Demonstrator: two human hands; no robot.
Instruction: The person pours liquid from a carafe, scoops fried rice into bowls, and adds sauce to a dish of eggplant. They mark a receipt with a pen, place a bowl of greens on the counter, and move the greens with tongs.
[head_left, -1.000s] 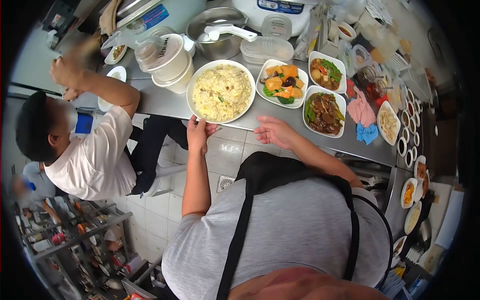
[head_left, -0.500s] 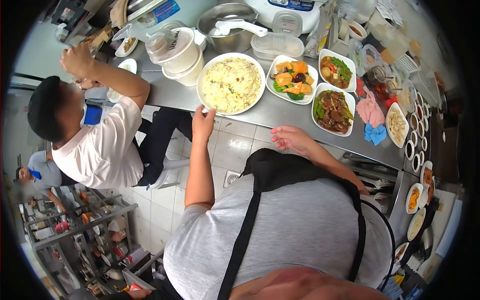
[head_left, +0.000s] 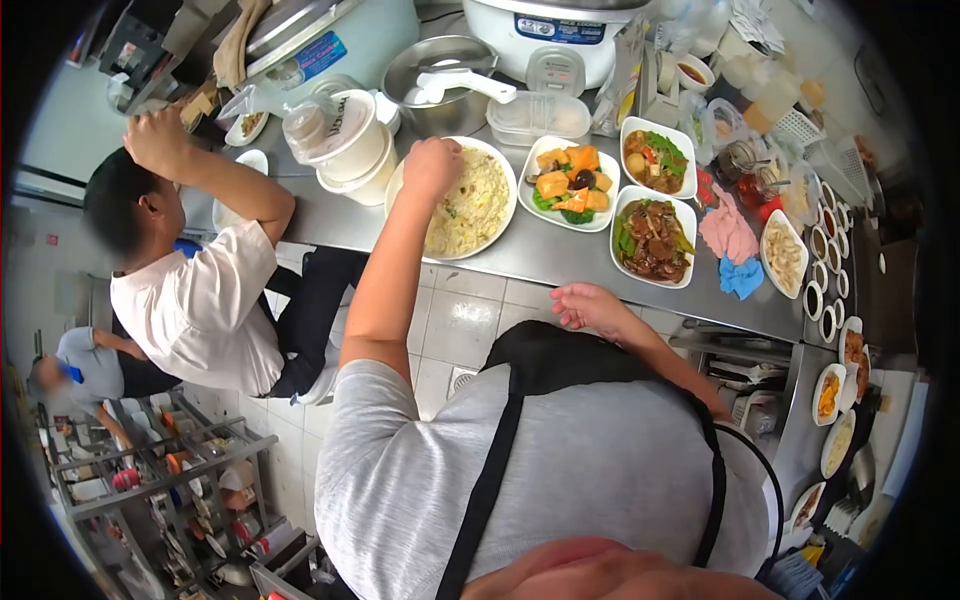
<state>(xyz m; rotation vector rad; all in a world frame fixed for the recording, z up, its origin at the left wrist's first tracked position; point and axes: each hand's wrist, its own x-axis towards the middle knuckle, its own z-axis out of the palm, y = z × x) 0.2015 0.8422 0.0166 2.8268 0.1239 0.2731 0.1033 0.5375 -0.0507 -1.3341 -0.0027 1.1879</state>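
Note:
My left hand (head_left: 433,168) is above the upper left part of a round white plate heaped with fried rice (head_left: 470,205). I see it from the back; its fingers bend down, and their tips and anything in them are hidden. My right hand (head_left: 590,306) hangs in front of the counter edge, fingers loosely bent and apart, holding nothing. Right of the rice is a white dish of tofu, broccoli and mushroom (head_left: 572,182). Beyond it are a dish of sliced meat with green vegetables (head_left: 652,240) and a dish of mixed vegetables (head_left: 657,158).
Lidded white tubs (head_left: 350,140) stand left of the rice plate. Behind are a steel bowl (head_left: 425,70) with a white spoon and a clear lidded box (head_left: 540,117). Cloths (head_left: 730,230) and sauce cups (head_left: 815,298) lie rightward. A person (head_left: 205,290) sits at the left.
My left hand has moved from the front rim of the rice plate to above its upper left part. My right hand has barely moved. The view has shifted slightly.

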